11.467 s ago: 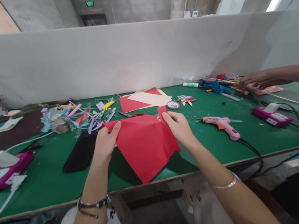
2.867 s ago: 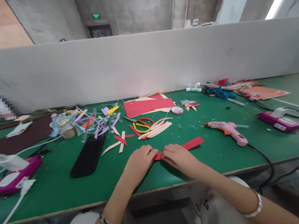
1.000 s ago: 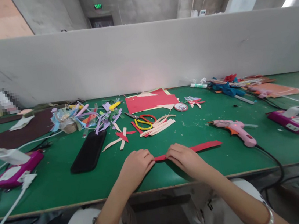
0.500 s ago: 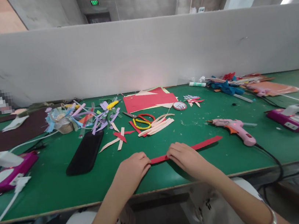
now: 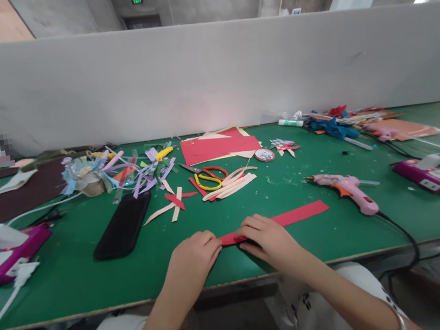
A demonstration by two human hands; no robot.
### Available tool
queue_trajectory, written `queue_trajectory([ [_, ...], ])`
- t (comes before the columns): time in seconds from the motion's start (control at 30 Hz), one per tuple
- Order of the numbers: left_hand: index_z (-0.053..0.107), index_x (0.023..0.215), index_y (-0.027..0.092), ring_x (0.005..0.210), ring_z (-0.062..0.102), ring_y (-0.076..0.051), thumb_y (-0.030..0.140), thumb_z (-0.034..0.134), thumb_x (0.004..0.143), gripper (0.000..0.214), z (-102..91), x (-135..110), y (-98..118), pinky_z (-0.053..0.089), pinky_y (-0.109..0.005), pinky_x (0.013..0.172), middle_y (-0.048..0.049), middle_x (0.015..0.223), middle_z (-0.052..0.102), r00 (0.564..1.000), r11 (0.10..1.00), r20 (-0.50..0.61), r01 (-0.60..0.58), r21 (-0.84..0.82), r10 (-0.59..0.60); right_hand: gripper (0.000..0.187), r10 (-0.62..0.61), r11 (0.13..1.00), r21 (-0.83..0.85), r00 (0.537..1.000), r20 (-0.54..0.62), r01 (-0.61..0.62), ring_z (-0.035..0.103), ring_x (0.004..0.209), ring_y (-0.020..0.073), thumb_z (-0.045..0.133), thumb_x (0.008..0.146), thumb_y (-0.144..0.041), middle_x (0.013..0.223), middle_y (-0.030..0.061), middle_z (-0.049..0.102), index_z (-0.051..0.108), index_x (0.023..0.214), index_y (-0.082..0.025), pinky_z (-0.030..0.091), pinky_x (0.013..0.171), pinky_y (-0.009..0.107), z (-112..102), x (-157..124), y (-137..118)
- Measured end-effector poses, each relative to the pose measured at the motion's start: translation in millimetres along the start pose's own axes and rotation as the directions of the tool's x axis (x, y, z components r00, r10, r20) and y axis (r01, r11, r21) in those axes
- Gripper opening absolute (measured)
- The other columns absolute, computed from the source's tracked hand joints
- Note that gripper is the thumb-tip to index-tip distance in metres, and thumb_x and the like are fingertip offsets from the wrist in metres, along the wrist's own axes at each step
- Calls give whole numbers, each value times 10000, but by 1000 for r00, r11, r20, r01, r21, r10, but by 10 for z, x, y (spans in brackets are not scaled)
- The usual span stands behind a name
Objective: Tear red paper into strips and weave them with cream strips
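A long red paper strip [image 5: 302, 213] lies along the near part of the green table, its free end reaching out to the right. My left hand [image 5: 195, 256] pinches the strip's left end, with the fingertips pressed together on it. Close beside it, my right hand [image 5: 263, 238] has its fingers curled over the middle of the strip. A short stretch of red paper shows between the two hands. Beyond them lie crossed red and cream strips [image 5: 176, 202] and a pile of cream paper strips [image 5: 233, 186].
Scissors [image 5: 209, 179] lie near red paper sheets [image 5: 213, 148]. A black phone [image 5: 124, 226] rests at left, a pink glue gun [image 5: 346, 187] at right. Purple power strips [image 5: 428, 175] with cables stand at both sides. Purple paper scraps [image 5: 155, 171] and a round tape roll [image 5: 264, 154] are farther back.
My right hand has slid slightly left along the strip, nearer my left hand. The strip's right part now lies flatter, showing more of its face.
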State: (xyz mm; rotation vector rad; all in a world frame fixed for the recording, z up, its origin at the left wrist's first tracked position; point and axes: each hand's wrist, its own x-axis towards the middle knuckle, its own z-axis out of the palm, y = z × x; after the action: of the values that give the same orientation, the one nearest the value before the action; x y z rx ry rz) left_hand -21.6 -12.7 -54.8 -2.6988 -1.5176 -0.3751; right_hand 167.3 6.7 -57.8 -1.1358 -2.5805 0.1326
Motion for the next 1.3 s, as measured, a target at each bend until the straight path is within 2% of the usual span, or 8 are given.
queue_trajectory([
  [0.43, 614, 808, 185, 716, 557, -140, 210, 435, 847, 185, 4, 4, -9, 408, -241, 610, -2, 773, 611, 999, 999, -32, 9, -47, -10, 126, -46, 994, -98, 996, -78, 39, 497, 684, 151, 472, 819, -161, 733, 30, 591, 580, 756, -159, 377, 622, 266, 32, 21, -26],
  [0.77, 614, 815, 187, 712, 550, -145, 193, 439, 843, 178, 18, 4, -2, 403, -251, 602, -2, 766, 601, 1000, 1000, -22, -13, -26, 13, 164, -30, 1000, 2, 998, -48, 30, 491, 697, 151, 422, 840, -178, 732, 40, 576, 563, 757, -163, 396, 632, 267, 44, 3, -9],
  [0.9, 610, 798, 188, 700, 544, -146, 190, 437, 843, 178, 23, 8, -9, 397, -256, 590, -2, 754, 596, 999, 999, -29, -22, -27, 21, 126, -4, 987, 163, 999, -42, 11, 513, 688, 141, 473, 810, -216, 722, 32, 578, 570, 746, -168, 413, 626, 258, -60, -1, -6],
  [1.0, 598, 780, 185, 696, 539, -138, 181, 431, 843, 179, 34, 15, -11, 394, -249, 587, -1, 755, 590, 998, 999, -51, -37, -33, 36, 165, 66, 948, 317, 993, -95, -33, 533, 660, 117, 453, 812, -237, 699, 17, 586, 572, 717, -174, 425, 612, 227, -270, 153, 179],
  [1.07, 588, 776, 183, 693, 536, -135, 168, 430, 841, 172, 50, 18, -10, 393, -245, 580, -1, 756, 585, 996, 998, -69, -50, -23, 48, 189, 167, 948, 297, 972, -165, -113, 552, 703, 127, 421, 816, -240, 754, 28, 613, 583, 747, -172, 437, 649, 240, -424, 374, 425],
  [1.2, 577, 716, 170, 660, 526, -154, 119, 438, 822, 182, 86, 16, -14, 381, -258, 542, -13, 698, 576, 984, 990, -161, -53, 132, 74, 317, 366, 929, 2, 915, -171, -371, 522, 988, 172, 397, 793, -164, 1106, 83, 564, 513, 1088, -144, 413, 826, 296, -571, 936, 1029],
  [1.23, 578, 717, 164, 672, 527, -163, 97, 440, 814, 182, 89, 14, -19, 382, -263, 545, -20, 697, 579, 976, 983, -201, -43, 178, 79, 388, 403, 902, -118, 907, -120, -416, 466, 1083, 181, 405, 788, -163, 1210, 90, 497, 453, 1173, -140, 380, 883, 306, -564, 1055, 1157],
  [1.3, 584, 755, 158, 720, 530, -178, 56, 432, 801, 189, 83, 6, -34, 392, -270, 572, -34, 728, 592, 961, 973, -265, -17, 231, 80, 475, 435, 880, -176, 897, -79, -442, 383, 1174, 208, 446, 763, -159, 1289, 118, 419, 400, 1233, -110, 334, 936, 323, -513, 1233, 1355],
])
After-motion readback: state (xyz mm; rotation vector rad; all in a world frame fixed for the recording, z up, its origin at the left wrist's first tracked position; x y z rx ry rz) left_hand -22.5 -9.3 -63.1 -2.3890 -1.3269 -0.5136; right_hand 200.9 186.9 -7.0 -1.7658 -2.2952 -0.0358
